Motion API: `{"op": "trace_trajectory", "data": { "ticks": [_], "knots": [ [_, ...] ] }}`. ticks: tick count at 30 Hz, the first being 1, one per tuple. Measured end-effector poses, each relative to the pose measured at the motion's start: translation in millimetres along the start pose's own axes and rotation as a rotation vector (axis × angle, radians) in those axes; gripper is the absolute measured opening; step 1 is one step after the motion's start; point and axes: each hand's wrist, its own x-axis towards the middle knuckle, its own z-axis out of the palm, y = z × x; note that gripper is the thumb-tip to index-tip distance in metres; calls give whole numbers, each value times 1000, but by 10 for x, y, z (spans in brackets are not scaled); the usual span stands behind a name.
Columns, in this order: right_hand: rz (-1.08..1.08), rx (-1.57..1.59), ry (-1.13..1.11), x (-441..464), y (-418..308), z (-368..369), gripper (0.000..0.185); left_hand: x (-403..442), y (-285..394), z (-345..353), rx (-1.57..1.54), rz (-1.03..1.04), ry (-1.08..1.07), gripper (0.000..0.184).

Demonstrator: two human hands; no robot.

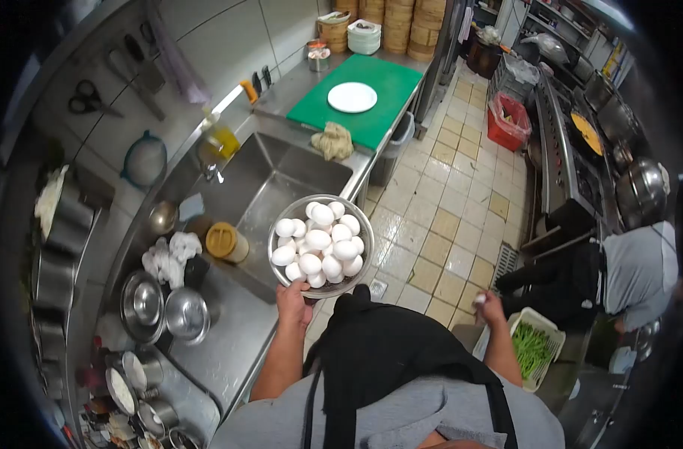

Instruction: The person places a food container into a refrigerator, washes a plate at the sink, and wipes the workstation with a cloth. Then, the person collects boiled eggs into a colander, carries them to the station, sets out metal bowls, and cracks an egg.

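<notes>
My left hand (292,301) grips the near rim of a round metal bowl (368,251). White eggs (319,239) are heaped inside it. The bowl is held up beside the sink's front edge, over the floor. Out to the right, my right hand (492,308) is closed, with a small white egg (480,298) showing at its fingers. Close to that hand stands a pale plastic basket (557,343) of green beans (531,349).
A steel sink (296,168) lies behind the bowl, and a green cutting board (319,112) carries a white plate (352,97). Metal bowls (187,314) stand at left. Another person (633,269) bends over at right, below the stove (555,150). A red bin (508,123) sits on the tiled floor.
</notes>
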Motion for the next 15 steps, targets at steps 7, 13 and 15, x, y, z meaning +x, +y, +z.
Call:
{"op": "trace_trajectory", "data": {
  "ticks": [7,13,15],
  "knots": [
    [58,-551,-277,15,999,17,33,1129,-107,1620,46,-24,-213,45],
    [224,-490,-279,861,881,-525,30,1871,-458,2919,-23,-18,-239,45],
    [235,-467,-267,1263,699,-783,28,2142,-633,3254,-18,-31,-231,50]
  ]
}}
